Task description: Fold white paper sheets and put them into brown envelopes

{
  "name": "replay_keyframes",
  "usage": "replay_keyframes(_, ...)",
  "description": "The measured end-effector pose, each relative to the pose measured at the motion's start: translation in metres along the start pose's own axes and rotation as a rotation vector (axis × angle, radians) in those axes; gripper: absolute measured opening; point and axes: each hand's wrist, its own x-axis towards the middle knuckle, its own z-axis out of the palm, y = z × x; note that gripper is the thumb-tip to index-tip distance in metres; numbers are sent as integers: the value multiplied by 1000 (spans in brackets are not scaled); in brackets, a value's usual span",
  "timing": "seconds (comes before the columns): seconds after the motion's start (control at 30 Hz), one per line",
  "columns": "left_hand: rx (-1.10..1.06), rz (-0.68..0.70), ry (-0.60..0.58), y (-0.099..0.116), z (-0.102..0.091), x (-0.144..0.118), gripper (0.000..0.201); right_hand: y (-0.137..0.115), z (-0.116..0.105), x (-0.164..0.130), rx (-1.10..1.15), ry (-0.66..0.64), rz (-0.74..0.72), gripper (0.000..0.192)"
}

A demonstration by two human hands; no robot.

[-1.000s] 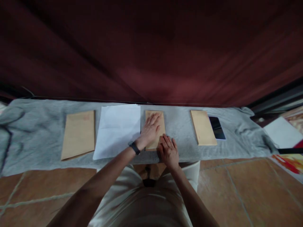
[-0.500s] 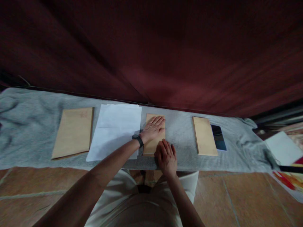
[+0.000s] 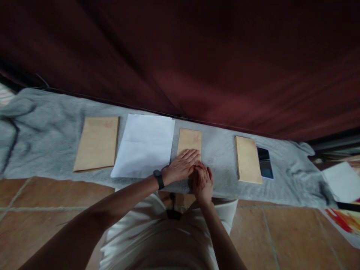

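Note:
A small brown envelope (image 3: 190,140) lies in the middle of a grey cloth-covered ledge (image 3: 53,131). My left hand (image 3: 181,166), with a dark band on its wrist, lies flat across the envelope's near end, fingers together. My right hand (image 3: 203,182) rests flat beside it at the envelope's near right corner, its fingertips touching the left hand's fingers. Neither hand grips anything. The envelope's near part is hidden under the hands.
White paper sheets (image 3: 144,144) lie left of the envelope, with a larger brown envelope (image 3: 98,143) beyond them. To the right sit another brown envelope (image 3: 248,159) and a dark phone (image 3: 264,162). A dark red curtain (image 3: 197,56) hangs behind; tiled floor (image 3: 281,236) lies below.
My left hand slid from the envelope's middle toward its near end, uncovering the far half. My right hand stayed at the near right corner. The view shifted slightly.

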Motion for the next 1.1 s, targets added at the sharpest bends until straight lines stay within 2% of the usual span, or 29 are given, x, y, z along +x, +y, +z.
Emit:
replay_keyframes(0.27,-43,4,-8,23,-4,-33,61,3,2,-3,22,26,-6,34)
replay_keyframes(0.5,30,-15,-46,36,-13,-39,65,9,0,-7,32,-10,-42,33)
replay_keyframes(0.9,187,-47,-95,50,-12,-47,59,10,-3,-7,32,-4,-59,30)
replay_keyframes(1.1,227,-39,-82,53,-8,-50,55,11,-2,-9,41,9,-64,30)
